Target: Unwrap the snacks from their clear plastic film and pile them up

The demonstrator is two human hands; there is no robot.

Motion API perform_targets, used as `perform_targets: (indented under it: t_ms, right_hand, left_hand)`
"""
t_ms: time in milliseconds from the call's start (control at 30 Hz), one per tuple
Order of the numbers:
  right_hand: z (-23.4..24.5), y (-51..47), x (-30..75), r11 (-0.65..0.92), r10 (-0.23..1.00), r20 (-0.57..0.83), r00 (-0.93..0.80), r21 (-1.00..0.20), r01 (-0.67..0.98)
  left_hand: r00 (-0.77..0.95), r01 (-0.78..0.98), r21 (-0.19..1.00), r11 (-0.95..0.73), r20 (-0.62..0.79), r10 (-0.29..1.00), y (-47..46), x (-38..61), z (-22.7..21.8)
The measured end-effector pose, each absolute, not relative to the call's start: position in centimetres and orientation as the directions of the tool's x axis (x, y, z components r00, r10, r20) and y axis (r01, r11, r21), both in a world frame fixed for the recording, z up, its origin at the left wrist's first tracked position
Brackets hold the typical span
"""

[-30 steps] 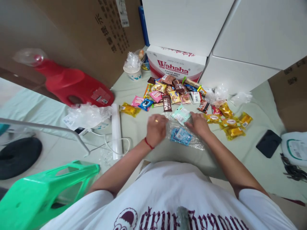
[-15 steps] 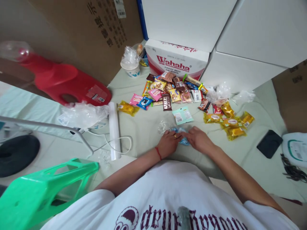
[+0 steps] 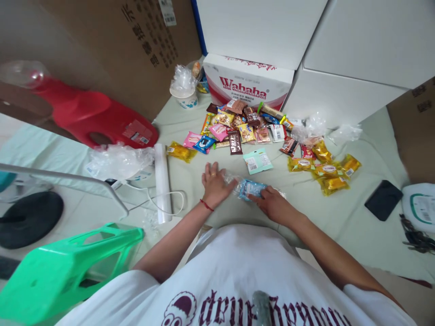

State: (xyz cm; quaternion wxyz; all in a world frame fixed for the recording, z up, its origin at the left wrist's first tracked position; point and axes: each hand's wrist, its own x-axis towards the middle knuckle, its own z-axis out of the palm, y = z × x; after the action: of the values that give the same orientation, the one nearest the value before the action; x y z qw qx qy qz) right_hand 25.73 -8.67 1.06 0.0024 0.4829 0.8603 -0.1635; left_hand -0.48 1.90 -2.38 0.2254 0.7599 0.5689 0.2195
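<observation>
A light-blue snack packet [image 3: 250, 188] lies on the green cloth in front of me, with clear plastic film [image 3: 239, 184] around it and out past both ends. My right hand [image 3: 276, 206] grips the packet's right end, its fingertips over the wrapper. To the left of it my left hand [image 3: 215, 184] is open, fingers spread above the cloth. Its thumb points at the film's left end; whether it touches cannot be told. A pale mint-green packet [image 3: 257, 160] lies flat just beyond.
Assorted wrapped snacks [image 3: 235, 141] are heaped before a Wahaba carton [image 3: 248, 83]. Yellow packets [image 3: 328, 170] and a black phone [image 3: 382, 200] lie to the right. Leftward are a white roll [image 3: 163, 183], a cable, a red jug [image 3: 98, 115] and a green stool [image 3: 68, 267].
My left hand has let go of the blue packet, moved left and spread its fingers. My right hand remains at the packet, which now shows more fully with film around it.
</observation>
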Motion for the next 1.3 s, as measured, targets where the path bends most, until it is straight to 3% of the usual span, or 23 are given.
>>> perform_targets:
  t_ms: [100, 233, 333, 400, 500, 567, 633, 700, 833, 967, 1067, 1167, 1233, 1300]
  right_hand:
    - [1.4, -8.4, 25.7, 0.475, 0.829, -0.171, -0.532, -0.288, 0.832]
    - [1.7, -8.2, 25.2, 0.457, 0.830, -0.199, -0.521, -0.292, 0.840]
    - [1.9, -8.6, 24.9, 0.417, 0.853, -0.187, -0.487, -0.315, 0.852]
    - [2.2, -9.3, 25.2, 0.407, 0.858, -0.154, -0.490, -0.378, 0.831]
    - [2.7, -10.4, 26.8, 0.420, 0.839, -0.042, -0.542, -0.584, 0.695]
    - [2.7, -11.0, 28.2, 0.320, 0.920, 0.046, -0.389, -0.660, 0.680]
    - [2.3, -11.2, 29.0, 0.107, 0.993, 0.099, -0.058, -0.613, 0.783]
    - [1.6, -11.3, 29.1, -0.103, 0.975, 0.125, 0.185, -0.484, 0.869]
    - [0.6, -11.4, 28.0, -0.190, 0.976, 0.041, 0.213, -0.308, 0.932]
    - [1.6, -11.2, 26.8, -0.238, 0.971, -0.068, 0.229, -0.370, 0.898]
    - [2.3, -10.2, 25.4, -0.289, 0.957, -0.182, 0.224, -0.566, 0.772]
    - [2.2, -9.1, 23.6, -0.253, 0.965, -0.165, 0.204, -0.797, 0.549]
    - [1.9, -8.8, 22.7, -0.234, 0.961, -0.182, 0.209, -0.937, 0.259]
    - [1.6, -9.0, 22.2, -0.245, 0.946, -0.266, 0.184, -0.961, -0.130]
  left_hand:
    - [0.262, 0.789, 0.577, -0.212, -0.003, 0.965, 1.0, 0.4, -0.4]
    - [0.370, 0.619, 0.776, -0.122, -0.151, 0.917, -0.5, 2.0, 2.3]
    - [0.500, 0.526, 0.839, -0.142, -0.170, 0.849, -1.6, 4.7, 2.8]
    - [0.575, 0.552, 0.796, -0.249, -0.146, 0.805, -2.4, 6.6, 2.2]
    - [0.594, 0.671, 0.621, -0.405, -0.123, 0.795, -3.6, 8.3, 0.8]
    - [0.601, 0.714, 0.517, -0.471, -0.109, 0.792, -4.4, 8.5, 0.2]
    - [0.615, 0.723, 0.461, -0.514, -0.089, 0.784, -5.0, 8.5, 0.0]
    - [0.593, 0.741, 0.426, -0.519, -0.053, 0.804, -5.3, 8.4, 0.3]
    - [0.378, 0.825, 0.421, -0.377, 0.083, 0.922, -4.9, 8.0, 0.4]
    - [0.273, 0.830, 0.479, -0.286, 0.099, 0.957, -3.6, 7.5, -1.1]
    - [0.272, 0.830, 0.498, -0.251, 0.032, 0.962, -3.3, 7.6, -1.8]
    - [0.271, 0.811, 0.533, -0.241, 0.023, 0.962, -3.9, 8.2, -1.4]
    - [0.325, 0.769, 0.551, -0.324, 0.100, 0.940, -4.5, 8.5, -0.7]
    - [0.423, 0.679, 0.557, -0.478, 0.236, 0.875, -4.9, 8.6, 0.0]
